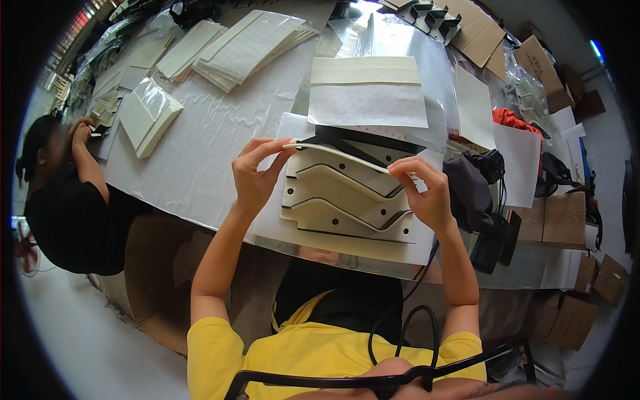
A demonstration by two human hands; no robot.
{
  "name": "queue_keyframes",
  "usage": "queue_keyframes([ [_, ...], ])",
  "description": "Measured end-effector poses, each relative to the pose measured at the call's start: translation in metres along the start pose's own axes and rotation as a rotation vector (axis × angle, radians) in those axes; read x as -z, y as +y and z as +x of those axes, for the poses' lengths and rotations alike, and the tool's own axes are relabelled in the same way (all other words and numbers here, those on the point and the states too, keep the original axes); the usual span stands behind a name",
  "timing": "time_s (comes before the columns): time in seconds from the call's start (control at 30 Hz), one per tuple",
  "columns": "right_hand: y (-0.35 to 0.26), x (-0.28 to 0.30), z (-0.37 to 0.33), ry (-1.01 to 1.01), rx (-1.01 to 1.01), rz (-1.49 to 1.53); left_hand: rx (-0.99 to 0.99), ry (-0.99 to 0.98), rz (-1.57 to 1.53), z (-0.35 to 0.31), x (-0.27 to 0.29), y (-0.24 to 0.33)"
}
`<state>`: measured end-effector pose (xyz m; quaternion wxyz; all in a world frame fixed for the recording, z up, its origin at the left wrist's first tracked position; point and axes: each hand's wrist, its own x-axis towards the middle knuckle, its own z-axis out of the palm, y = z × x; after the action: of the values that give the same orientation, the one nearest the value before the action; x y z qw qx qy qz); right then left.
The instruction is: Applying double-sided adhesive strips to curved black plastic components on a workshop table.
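Observation:
Between my two hands stretches a thin cream strip or sheet (347, 154), seen nearly edge-on and slightly bowed. My left hand (253, 172) pinches its left end between thumb and fingers. At the other end my right hand (430, 193) pinches it the same way. Just below lie several cream pieces (340, 212) with zigzag dark edges and black round dots, overlapping one another. They rest on a white sheet (270, 223) at the table's near edge. Beyond the strip is a white sheet with a cream band (367, 100), lying over a dark piece.
Bagged cream panels (250, 47) are stacked at the far left, with another bagged stack (150, 117) nearer. A co-worker (73, 193) sits at the left, handling a cream piece. Dark cloth (470, 187), a black cable (437, 320) and cardboard boxes (563, 217) are on the right.

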<state>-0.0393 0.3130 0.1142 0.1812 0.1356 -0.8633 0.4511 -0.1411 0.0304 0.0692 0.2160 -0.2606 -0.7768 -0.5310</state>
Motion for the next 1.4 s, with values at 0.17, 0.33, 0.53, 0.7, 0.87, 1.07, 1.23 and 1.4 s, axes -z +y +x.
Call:
queue_keyframes([
  [0.17,0.016,-0.005,-0.015,-0.08,-0.09,-0.006,0.19,-0.135,-0.01,-0.016,-0.005,-0.011],
  [0.33,0.027,-0.01,-0.022,0.0,-0.189,0.01,0.465,-0.252,-0.119,-0.015,-0.016,-0.013],
  [0.53,0.027,-0.019,-0.026,0.088,-0.267,-0.007,0.393,-0.21,-0.018,-0.015,-0.021,-0.018],
  [0.7,0.022,-0.023,-0.023,0.096,-0.223,-0.038,0.384,-0.154,-0.015,-0.014,-0.025,-0.019],
  [0.87,0.021,-0.024,-0.021,0.107,-0.17,-0.094,0.401,-0.151,-0.027,-0.012,-0.027,-0.019],
  [1.07,0.02,-0.025,-0.021,0.125,-0.178,-0.087,0.443,-0.15,-0.047,-0.006,-0.026,-0.012],
  [1.23,0.02,-0.027,-0.022,0.125,-0.176,-0.081,0.508,-0.14,-0.082,-0.007,-0.028,-0.013],
  [1.4,0.013,-0.026,-0.022,0.141,-0.169,-0.101,0.572,-0.107,-0.076,-0.007,-0.031,-0.009],
])
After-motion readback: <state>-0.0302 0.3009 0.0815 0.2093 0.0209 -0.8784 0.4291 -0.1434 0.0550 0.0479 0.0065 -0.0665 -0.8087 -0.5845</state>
